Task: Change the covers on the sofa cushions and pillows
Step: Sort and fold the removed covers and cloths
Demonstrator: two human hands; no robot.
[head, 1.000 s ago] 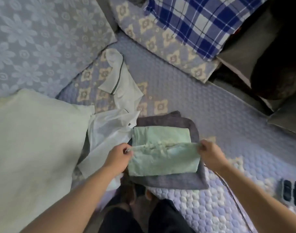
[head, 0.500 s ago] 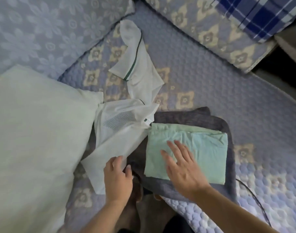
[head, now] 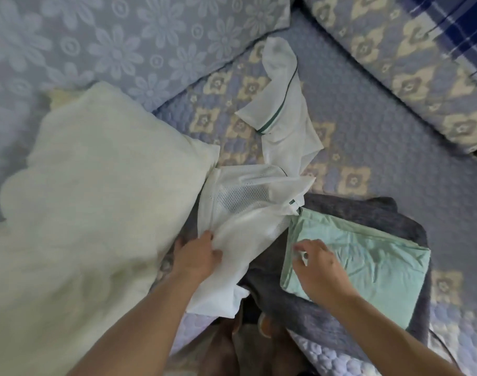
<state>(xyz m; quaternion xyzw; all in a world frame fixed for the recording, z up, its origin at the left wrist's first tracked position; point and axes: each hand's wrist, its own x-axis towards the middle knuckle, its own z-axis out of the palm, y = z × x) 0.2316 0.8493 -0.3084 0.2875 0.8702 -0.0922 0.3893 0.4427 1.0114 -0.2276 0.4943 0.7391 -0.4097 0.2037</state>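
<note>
A folded mint-green cover (head: 367,261) lies on a folded dark grey cloth (head: 367,210) on the sofa seat. My right hand (head: 318,270) is at the green cover's left edge, with curled fingers pinching it near the corner. A white mesh cover with green trim (head: 248,213) sprawls to the left of the stack and reaches up the seat. My left hand (head: 196,256) grips this white cover at its left edge, thumb on top. A bare pale-yellow pillow (head: 96,213) lies on the left, touching the white cover.
The seat wears a quilted lilac cover (head: 381,137) with cream flower squares. A floral back cushion (head: 123,44) stands at the top left. A patterned cushion (head: 394,50) under blue plaid cloth (head: 462,28) sits top right. A thin dark cable (head: 443,346) runs bottom right.
My hands let go of the green cover's fold. The right hand pressed flat on it, then slid to its left edge. My left hand moved up onto the white mesh cover.
</note>
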